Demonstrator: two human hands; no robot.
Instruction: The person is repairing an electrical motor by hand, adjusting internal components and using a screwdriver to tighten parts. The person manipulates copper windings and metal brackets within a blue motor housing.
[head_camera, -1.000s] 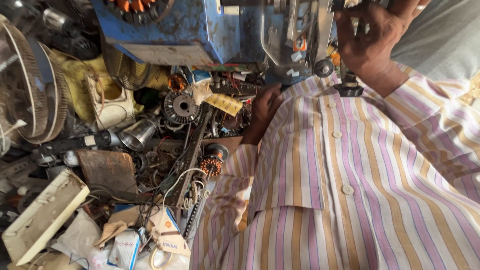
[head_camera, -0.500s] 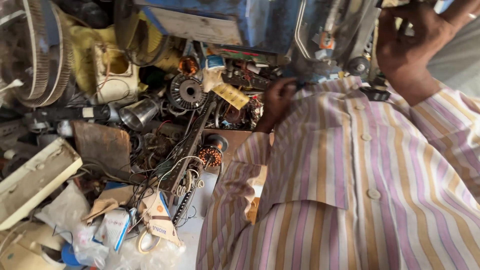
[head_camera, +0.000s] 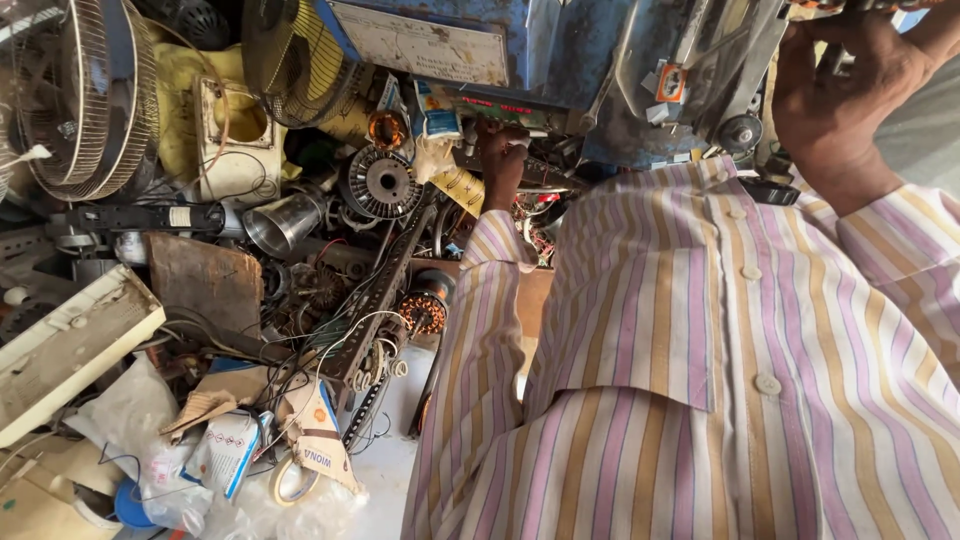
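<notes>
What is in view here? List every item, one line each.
machine: one, blue, top centre
fan guards: two, wire, top left
motor core: one, grey, round, below the machine
copper coil: one, orange-brown, centre, beside the sleeve
metal cup: one, silver, lying on its side, left of the core
long casing: one, cream, left edge
tape roll: one, pale, bottom left among wires and packets
shirt: one, striped pink, yellow and white, lower right
left hand: at the machine's front panel; grip unclear
right hand: raised at the machine's right side, fingers curled; grip unclear
</notes>
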